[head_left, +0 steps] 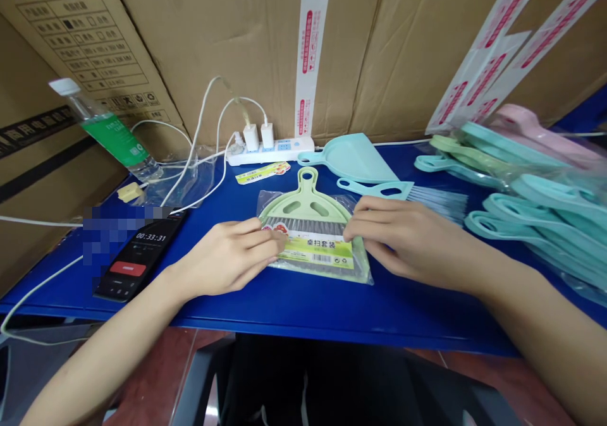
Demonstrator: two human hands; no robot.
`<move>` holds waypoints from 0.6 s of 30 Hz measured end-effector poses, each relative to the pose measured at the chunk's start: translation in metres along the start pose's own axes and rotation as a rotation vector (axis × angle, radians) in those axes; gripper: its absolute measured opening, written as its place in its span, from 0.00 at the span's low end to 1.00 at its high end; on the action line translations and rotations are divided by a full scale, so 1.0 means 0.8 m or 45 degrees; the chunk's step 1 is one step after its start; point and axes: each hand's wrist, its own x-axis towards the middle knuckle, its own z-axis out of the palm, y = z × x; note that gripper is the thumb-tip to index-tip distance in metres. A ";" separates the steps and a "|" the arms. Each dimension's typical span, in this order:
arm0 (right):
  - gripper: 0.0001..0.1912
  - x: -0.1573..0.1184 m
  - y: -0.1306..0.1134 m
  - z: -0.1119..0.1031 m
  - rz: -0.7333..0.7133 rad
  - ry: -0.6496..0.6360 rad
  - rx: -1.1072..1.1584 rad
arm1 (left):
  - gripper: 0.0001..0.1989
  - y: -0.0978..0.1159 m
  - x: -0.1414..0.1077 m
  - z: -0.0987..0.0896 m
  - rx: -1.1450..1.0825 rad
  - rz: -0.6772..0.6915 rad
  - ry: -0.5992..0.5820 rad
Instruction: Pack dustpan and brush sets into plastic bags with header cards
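Note:
A light green dustpan and brush set [307,192] lies in a clear plastic bag on the blue table, its handle pointing away from me. Across its dark bristles runs a yellow-green label card [327,253] with printed text and a barcode. My left hand [232,255] is closed at the left end of the card, fingertips bent over the bag's edge. At the right end, my right hand [412,239] pinches the bagged set with curled fingers. Just behind are a loose light blue dustpan [358,157] and a matching brush [379,189].
Bagged blue, green and pink dustpan sets [535,205] are piled at the right. A second label card [263,173] lies before a white power strip [284,148] with cables. To the left are a phone [137,255] and a tilted water bottle [114,136]. Cardboard boxes [246,34] stand behind.

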 end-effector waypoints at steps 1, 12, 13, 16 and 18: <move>0.18 0.000 0.000 0.000 -0.002 0.000 -0.003 | 0.18 0.000 0.000 0.001 -0.003 0.004 -0.023; 0.18 0.001 0.002 0.001 -0.023 0.013 -0.049 | 0.19 -0.003 -0.002 0.005 -0.010 -0.006 -0.026; 0.18 0.001 0.002 0.001 -0.022 0.015 -0.055 | 0.19 -0.003 -0.002 0.005 -0.009 -0.009 -0.027; 0.18 0.001 0.001 0.002 -0.015 0.024 -0.050 | 0.18 -0.003 -0.002 0.004 -0.004 -0.022 -0.044; 0.18 0.001 -0.002 0.003 -0.015 0.034 -0.013 | 0.17 -0.003 -0.002 0.004 -0.025 -0.014 -0.042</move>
